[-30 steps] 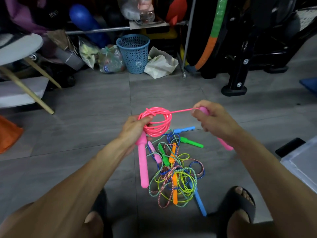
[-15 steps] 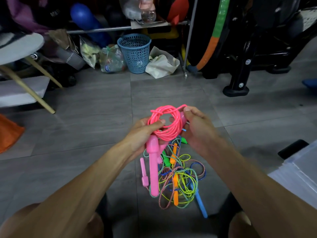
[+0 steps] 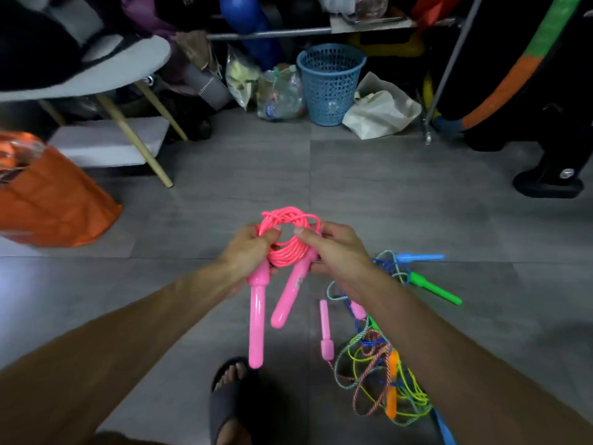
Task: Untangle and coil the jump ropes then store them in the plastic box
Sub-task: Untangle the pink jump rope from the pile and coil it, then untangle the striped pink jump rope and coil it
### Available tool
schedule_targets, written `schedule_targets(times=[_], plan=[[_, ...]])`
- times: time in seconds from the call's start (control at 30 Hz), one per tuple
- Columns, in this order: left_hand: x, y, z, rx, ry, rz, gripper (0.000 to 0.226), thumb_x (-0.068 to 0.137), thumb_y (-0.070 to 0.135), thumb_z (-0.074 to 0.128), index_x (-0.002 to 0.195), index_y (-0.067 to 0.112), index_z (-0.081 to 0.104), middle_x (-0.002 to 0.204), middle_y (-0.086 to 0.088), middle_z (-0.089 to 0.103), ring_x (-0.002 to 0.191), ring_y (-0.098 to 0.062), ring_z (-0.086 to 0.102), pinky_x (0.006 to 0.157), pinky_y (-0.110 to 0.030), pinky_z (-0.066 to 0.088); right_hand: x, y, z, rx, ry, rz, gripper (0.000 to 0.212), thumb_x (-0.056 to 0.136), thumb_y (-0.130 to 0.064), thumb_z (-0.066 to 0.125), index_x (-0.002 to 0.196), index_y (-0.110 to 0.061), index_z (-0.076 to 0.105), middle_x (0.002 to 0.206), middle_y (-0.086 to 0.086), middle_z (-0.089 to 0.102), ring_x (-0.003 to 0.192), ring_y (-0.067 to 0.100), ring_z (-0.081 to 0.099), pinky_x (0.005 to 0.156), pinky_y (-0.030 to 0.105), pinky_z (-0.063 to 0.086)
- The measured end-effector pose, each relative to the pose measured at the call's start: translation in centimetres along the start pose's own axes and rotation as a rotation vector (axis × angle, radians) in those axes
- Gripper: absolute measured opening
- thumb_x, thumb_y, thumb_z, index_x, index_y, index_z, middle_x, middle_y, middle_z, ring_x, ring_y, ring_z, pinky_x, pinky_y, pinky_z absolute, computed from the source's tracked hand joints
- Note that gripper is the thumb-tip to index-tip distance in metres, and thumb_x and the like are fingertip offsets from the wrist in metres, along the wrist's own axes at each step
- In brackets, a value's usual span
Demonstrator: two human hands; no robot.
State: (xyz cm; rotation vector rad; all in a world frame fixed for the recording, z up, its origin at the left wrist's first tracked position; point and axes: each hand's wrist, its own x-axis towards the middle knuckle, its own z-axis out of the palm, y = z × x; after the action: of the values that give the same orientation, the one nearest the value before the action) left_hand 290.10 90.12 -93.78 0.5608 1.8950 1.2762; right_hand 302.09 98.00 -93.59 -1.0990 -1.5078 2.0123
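Note:
A coiled pink jump rope [image 3: 288, 252] is held up between both hands over the grey floor. My left hand [image 3: 250, 252] grips the left side of the coil, and one pink handle [image 3: 256, 319] hangs straight down below it. My right hand [image 3: 337, 255] pinches the right side of the coil, with the second pink handle [image 3: 288, 297] slanting down beside the first. A tangled pile of other jump ropes [image 3: 382, 374] lies on the floor at lower right, with blue [image 3: 417, 257], green [image 3: 433, 289], small pink [image 3: 325, 329] and orange [image 3: 392, 387] handles. The plastic box is out of view.
An orange bag [image 3: 54, 200] sits on the floor at left. A blue mesh basket [image 3: 329, 81], plastic bags and a white bag [image 3: 382, 110] line the back. A chair with wooden legs [image 3: 134, 139] stands at left, black exercise equipment [image 3: 552, 168] at right. My sandalled foot [image 3: 229, 399] is below.
The last stretch of rope was wound in and my right hand closed onto the coil. Both pink handles now hang below it. The view swung left, so the pile sits to the right.

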Motion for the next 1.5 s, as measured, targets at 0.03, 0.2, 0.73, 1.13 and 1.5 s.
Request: schedule_targets(times=[0.03, 0.2, 0.73, 1.13, 1.5], plan=[[1.1, -0.3, -1.3, -0.027, -0.03, 0.008, 0.015, 0.094, 0.015, 0.055, 0.08, 0.01, 0.059, 0.061, -0.004, 0.058, 0.045, -0.012, 0.054, 0.039, -0.02, 0.047, 1.4, 0.5, 0.9, 0.019, 0.006, 0.014, 0.008, 0.086, -0.013, 0.066, 0.081, -0.008, 0.061, 0.062, 0.004, 0.06, 0.048, 0.009, 0.058, 0.053, 0.03, 0.056], [7.9, -4.7, -6.3, -0.138, -0.27, 0.106, 0.024, 0.081, -0.004, 0.063, 0.103, 0.006, 0.063, 0.079, 0.0, 0.068, 0.064, -0.005, 0.062, 0.056, -0.018, 0.048, 10.4, 4.6, 4.9, 0.002, 0.041, 0.035, 0.012, 0.085, -0.009, 0.065, 0.074, -0.009, 0.062, 0.06, 0.003, 0.063, 0.052, 0.014, 0.06, 0.055, 0.037, 0.058], [25.4, -29.4, -11.6, 0.583, 0.358, -0.15, 0.033, 0.092, 0.041, 0.052, 0.108, 0.013, 0.06, 0.101, -0.014, 0.067, 0.098, -0.035, 0.06, 0.078, -0.038, 0.045, 32.8, 23.0, 17.7, -0.857, -0.047, 0.034, 0.037, 0.089, -0.039, 0.059, 0.078, -0.006, 0.072, 0.085, 0.018, 0.071, 0.086, 0.03, 0.065, 0.061, 0.028, 0.037], [17.8, -27.5, -10.3, 0.705, 0.296, 0.05, 0.035, 0.091, 0.046, 0.041, 0.111, 0.02, 0.055, 0.105, -0.002, 0.056, 0.104, -0.025, 0.053, 0.077, -0.039, 0.047, 30.2, 20.1, 13.6, -1.081, 0.008, -0.169, 0.039, 0.086, -0.042, 0.059, 0.11, -0.011, 0.062, 0.114, 0.014, 0.064, 0.109, 0.03, 0.058, 0.089, 0.032, 0.044], [7.5, -27.2, 6.3, 0.795, -0.058, 0.139, 0.042, 0.09, 0.048, 0.049, 0.124, 0.023, 0.049, 0.121, -0.001, 0.055, 0.113, -0.025, 0.052, 0.087, -0.037, 0.044, 13.8, 22.1, -5.4, -1.25, 0.0, -0.106, 0.024, 0.087, -0.034, 0.06, 0.101, -0.014, 0.062, 0.107, 0.011, 0.062, 0.104, 0.029, 0.057, 0.09, 0.035, 0.043]])
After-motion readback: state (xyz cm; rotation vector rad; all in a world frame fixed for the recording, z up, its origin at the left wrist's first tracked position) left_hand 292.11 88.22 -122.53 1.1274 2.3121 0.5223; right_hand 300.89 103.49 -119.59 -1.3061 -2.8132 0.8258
